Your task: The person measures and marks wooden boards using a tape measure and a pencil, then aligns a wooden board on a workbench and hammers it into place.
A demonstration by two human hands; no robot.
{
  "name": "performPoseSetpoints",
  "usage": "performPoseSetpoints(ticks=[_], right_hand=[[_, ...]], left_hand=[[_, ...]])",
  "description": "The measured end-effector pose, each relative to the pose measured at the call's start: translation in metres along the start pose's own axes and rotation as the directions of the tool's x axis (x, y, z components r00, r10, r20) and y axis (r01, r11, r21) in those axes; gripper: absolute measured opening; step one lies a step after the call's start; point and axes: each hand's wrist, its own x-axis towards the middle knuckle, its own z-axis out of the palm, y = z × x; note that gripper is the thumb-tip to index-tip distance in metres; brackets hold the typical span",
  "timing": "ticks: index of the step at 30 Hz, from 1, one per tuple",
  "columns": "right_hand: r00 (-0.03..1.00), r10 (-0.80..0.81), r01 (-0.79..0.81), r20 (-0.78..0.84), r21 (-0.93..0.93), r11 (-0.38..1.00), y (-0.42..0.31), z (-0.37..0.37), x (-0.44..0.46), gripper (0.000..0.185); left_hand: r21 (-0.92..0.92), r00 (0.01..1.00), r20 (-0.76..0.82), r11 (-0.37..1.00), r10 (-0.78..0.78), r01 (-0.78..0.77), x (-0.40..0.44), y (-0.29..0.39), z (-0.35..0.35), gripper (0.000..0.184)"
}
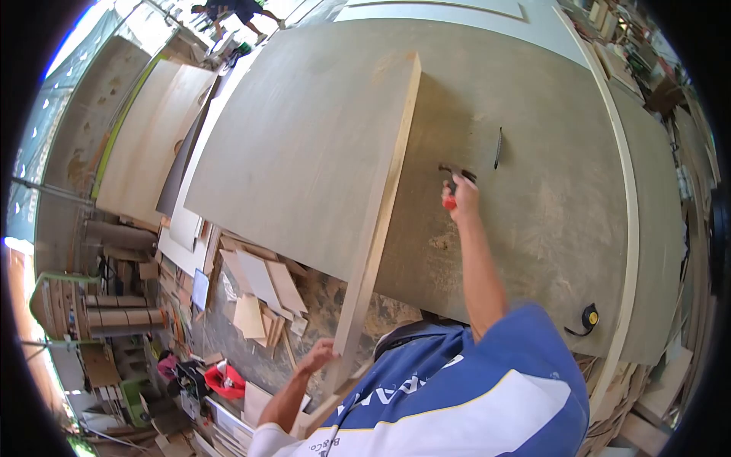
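Observation:
My right hand is closed round the red handle of a claw hammer, held over a large grey-brown panel. A long, pale wooden beam runs across the panel and past its near edge. At the beam's near end, my left hand has its fingers bent against the side of the wood. A thin dark strip-like object lies beyond the hammer. Near the panel's right side sits a black and yellow tape measure.
Wood offcuts lie on the dusty floor to the left. A pale plywood sheet leans farther left. A narrow wooden strip runs along the panel's right side. Another person is at the far upper left.

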Motion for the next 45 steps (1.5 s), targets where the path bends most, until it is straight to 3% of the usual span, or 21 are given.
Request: performPoseSetpoints(ticks=[3, 4, 6, 8, 9, 14, 19, 23, 25, 26, 28, 29, 31, 33, 35, 36, 38, 41, 45], right_hand=[[1.000, 0.006, -0.002, 0.023, -0.191, 0.982, -0.017, -0.039, -0.066, 0.014], [1.000, -0.008, 0.009, 0.006, -0.285, 0.959, -0.020, -0.053, -0.084, 0.015], [0.999, 0.013, -0.026, -0.036, -0.397, 0.917, -0.025, -0.083, -0.111, 0.016], [0.998, -0.056, 0.070, 0.042, -0.519, 0.852, -0.049, -0.105, -0.141, 0.015], [0.995, -0.086, 0.095, 0.042, -0.551, 0.829, -0.055, -0.118, -0.150, 0.014], [0.989, -0.140, 0.087, -0.054, -0.553, 0.829, -0.065, -0.166, -0.192, 0.013], [0.985, -0.170, 0.133, -0.011, -0.573, 0.809, -0.077, -0.190, -0.214, 0.022], [0.969, -0.245, 0.161, -0.040, -0.649, 0.744, -0.079, -0.210, -0.232, 0.026], [0.962, -0.262, 0.149, -0.071, -0.668, 0.729, -0.081, -0.221, -0.239, 0.025], [0.939, -0.339, 0.201, -0.049, -0.724, 0.660, -0.079, -0.230, -0.238, 0.028], [0.911, -0.412, 0.248, -0.017, -0.775, 0.581, -0.082, -0.244, -0.241, 0.031], [0.895, -0.445, 0.241, -0.033, -0.803, 0.545, -0.085, -0.249, -0.244, 0.028], [0.879, -0.476, 0.244, -0.027, -0.832, 0.498, -0.091, -0.264, -0.247, 0.025], [0.910, -0.412, 0.205, -0.049, -0.811, 0.547, -0.097, -0.282, -0.242, 0.021], [0.911, -0.404, 0.131, -0.082, -0.871, 0.473, -0.110, -0.278, -0.253, 0.021], [0.912, -0.406, 0.151, -0.055, -0.876, 0.458, -0.111, -0.284, -0.253, 0.021], [0.771, -0.614, 0.276, 0.169, -0.958, 0.083, -0.113, -0.294, -0.254, 0.030], [0.774, -0.617, 0.168, 0.141, -0.986, -0.014, -0.120, -0.281, -0.264, 0.033], [0.774, -0.594, 0.165, 0.218, -0.976, -0.142, -0.125, -0.280, -0.262, 0.036]], left_hand=[[0.009, 0.998, 0.017, 0.998, 0.064, -0.064, 0.027, 0.001, -0.022, 0.044], [0.165, 0.994, -0.070, 0.984, 0.086, -0.073, 0.029, 0.029, -0.005, 0.042], [0.097, 0.999, -0.016, 0.994, 0.044, -0.043, 0.049, 0.055, -0.011, 0.040], [-0.009, 0.999, 0.010, 0.999, 0.040, -0.040, 0.035, 0.042, 0.010, 0.039], [0.022, 0.999, 0.028, 0.999, 0.046, -0.047, 0.048, 0.058, 0.012, 0.038], [0.048, 0.978, -0.003, 0.977, 0.209, -0.208, 0.102, 0.096, 0.031, 0.036], [0.086, 0.996, 0.028, 0.993, 0.085, -0.087, 0.107, 0.101, 0.048, 0.031], [0.164, 0.989, 0.041, 0.975, 0.143, -0.147, 0.123, 0.108, 0.052, 0.030], [0.427, 0.992, -0.054, 0.901, 0.114, -0.080, 0.116, 0.122, 0.079, 0.039], [0.424, 0.993, -0.056, 0.902, 0.108, -0.075, 0.114, 0.126, 0.096, 0.039], [0.537, 0.942, -0.109, 0.816, 0.319, -0.214, 0.118, 0.135, 0.131, 0.056], [0.534, 0.941, -0.112, 0.818, 0.320, -0.214, 0.127, 0.131, 0.133, 0.056], [0.739, 0.854, -0.240, 0.657, 0.462, -0.148, 0.142, 0.132, 0.146, 0.071], [0.783, 0.831, -0.393, 0.617, 0.394, 0.078, 0.145, 0.145, 0.174, 0.074], [0.897, 0.750, -0.367, 0.422, 0.550, 0.129, 0.161, 0.141, 0.183, 0.077], [0.890, 0.736, -0.378, 0.439, 0.562, 0.122, 0.166, 0.141, 0.192, 0.077], [0.929, 0.697, -0.358, 0.315, 0.621, 0.195, 0.169, 0.138, 0.208, 0.078], [0.921, 0.681, -0.378, 0.328, 0.627, 0.210, 0.174, 0.130, 0.226, 0.080], [0.935, 0.648, -0.344, 0.312, 0.680, 0.169, 0.191, 0.107, 0.240, 0.078]])
